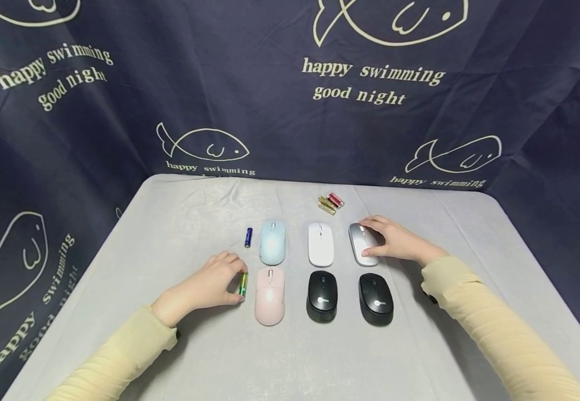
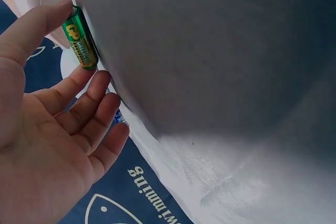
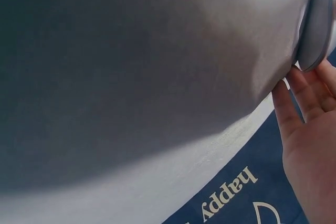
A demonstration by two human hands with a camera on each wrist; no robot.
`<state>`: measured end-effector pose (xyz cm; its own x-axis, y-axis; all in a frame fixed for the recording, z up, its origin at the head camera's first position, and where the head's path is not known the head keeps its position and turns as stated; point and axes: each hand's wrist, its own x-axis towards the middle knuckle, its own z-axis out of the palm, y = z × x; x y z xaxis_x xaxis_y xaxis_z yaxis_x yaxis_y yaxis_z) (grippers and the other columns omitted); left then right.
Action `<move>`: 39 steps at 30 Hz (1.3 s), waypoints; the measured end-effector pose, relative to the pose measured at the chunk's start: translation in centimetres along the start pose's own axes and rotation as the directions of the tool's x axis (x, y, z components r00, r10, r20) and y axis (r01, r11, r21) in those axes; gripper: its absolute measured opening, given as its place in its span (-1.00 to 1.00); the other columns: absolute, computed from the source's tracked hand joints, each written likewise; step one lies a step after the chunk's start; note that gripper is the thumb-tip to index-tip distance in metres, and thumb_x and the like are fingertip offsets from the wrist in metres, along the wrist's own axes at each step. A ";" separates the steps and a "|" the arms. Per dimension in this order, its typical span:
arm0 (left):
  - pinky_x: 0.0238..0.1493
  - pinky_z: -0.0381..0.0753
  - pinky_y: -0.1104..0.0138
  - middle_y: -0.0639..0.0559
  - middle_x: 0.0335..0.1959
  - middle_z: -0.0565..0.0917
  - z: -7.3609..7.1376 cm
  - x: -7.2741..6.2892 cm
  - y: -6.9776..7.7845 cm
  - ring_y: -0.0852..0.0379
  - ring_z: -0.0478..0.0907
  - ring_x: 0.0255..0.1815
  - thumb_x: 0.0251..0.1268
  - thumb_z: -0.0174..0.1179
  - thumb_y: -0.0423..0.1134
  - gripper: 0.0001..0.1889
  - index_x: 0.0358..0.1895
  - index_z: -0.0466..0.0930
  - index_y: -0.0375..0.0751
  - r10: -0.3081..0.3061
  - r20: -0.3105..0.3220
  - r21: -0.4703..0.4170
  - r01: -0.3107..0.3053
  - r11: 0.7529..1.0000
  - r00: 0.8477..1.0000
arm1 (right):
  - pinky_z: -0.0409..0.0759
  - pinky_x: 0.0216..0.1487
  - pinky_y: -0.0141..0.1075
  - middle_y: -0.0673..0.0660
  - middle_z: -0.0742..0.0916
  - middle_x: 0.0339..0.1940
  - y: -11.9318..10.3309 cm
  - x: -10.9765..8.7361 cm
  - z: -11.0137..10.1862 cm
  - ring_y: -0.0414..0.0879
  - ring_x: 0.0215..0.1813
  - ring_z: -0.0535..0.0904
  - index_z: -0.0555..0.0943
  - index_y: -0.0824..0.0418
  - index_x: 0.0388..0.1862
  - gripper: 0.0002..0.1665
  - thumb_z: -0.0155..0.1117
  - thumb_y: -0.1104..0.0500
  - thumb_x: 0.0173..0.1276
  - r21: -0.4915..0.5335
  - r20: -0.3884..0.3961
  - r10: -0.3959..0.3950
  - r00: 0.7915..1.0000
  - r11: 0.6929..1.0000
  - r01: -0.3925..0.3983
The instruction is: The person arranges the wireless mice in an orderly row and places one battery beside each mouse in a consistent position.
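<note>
Between thumb and index fingertip, my left hand (image 1: 213, 283) pinches a green battery (image 1: 243, 285) by its ends, low over the tabletop beside a pink mouse (image 1: 269, 303). The left wrist view shows the green battery (image 2: 81, 39) with its label facing the camera. Over at the right of the back row, my right hand (image 1: 395, 240) grips a grey computer mouse (image 1: 358, 245), thumb at its near part and fingers at its far end. In the right wrist view only part of the grey mouse (image 3: 317, 24) shows, with fingertips at its end.
A blue battery (image 1: 248, 237) lies left of a light blue mouse (image 1: 272, 245). A white mouse (image 1: 321, 246) is mid-row; two black mice, one centre (image 1: 322, 292) and one right (image 1: 376, 295), sit in front. Gold batteries (image 1: 326, 206) and red batteries (image 1: 335, 200) lie behind.
</note>
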<state>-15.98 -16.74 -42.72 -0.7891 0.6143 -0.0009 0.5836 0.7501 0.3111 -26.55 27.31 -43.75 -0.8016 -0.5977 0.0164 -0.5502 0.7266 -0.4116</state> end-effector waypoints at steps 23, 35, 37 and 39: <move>0.05 0.40 0.04 -0.04 -0.09 0.56 -1.6 0.5 0.4 0.01 0.40 -0.02 -0.12 0.44 -0.06 -0.43 -0.01 0.54 -0.28 0.016 0.032 -0.038 -0.015 0.999 0.999 | 0.26 0.29 0.10 0.32 0.44 0.27 -0.3 0.0 -0.1 0.24 0.32 0.31 0.38 0.33 0.30 -0.05 0.46 -0.13 0.02 0.002 0.016 0.017 1.000 1.000 -0.017; 0.07 0.39 0.06 -0.10 -0.06 0.57 -4.7 4.0 2.1 -0.03 0.40 -0.01 0.12 0.26 -0.15 -0.58 0.02 0.53 -0.32 0.053 -0.046 0.014 -0.052 0.999 0.998 | 0.24 0.30 0.10 0.32 0.43 0.28 -0.3 0.1 -0.3 0.23 0.33 0.30 0.36 0.32 0.31 -0.05 0.45 -0.14 0.04 -0.006 0.024 0.015 1.000 1.000 -0.015; 0.10 0.38 0.04 -0.12 -0.04 0.57 -5.2 4.9 2.5 -0.05 0.40 0.01 0.14 0.25 -0.16 -0.59 0.02 0.53 -0.32 0.040 -0.066 0.020 -0.038 0.999 0.997 | 0.24 0.30 0.10 0.31 0.43 0.28 -0.2 0.1 -0.2 0.23 0.33 0.30 0.37 0.32 0.30 -0.05 0.45 -0.15 0.04 -0.007 0.024 0.013 1.000 1.000 -0.013; 0.14 0.36 0.03 -0.13 -0.01 0.58 -5.6 5.8 2.9 -0.06 0.40 0.05 0.16 0.24 -0.16 -0.60 0.02 0.53 -0.31 0.027 -0.084 0.023 -0.025 0.999 0.996 | 0.24 0.30 0.10 0.31 0.43 0.28 -0.2 0.0 -0.2 0.23 0.33 0.30 0.36 0.32 0.30 -0.05 0.45 -0.15 0.04 -0.007 0.024 0.012 1.000 1.000 -0.012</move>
<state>-19.92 -12.41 -36.51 -0.7864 0.6116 0.0868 0.6074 0.7401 0.2887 -26.54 27.23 -43.45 -0.8023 -0.5968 -0.0105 -0.5421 0.7359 -0.4058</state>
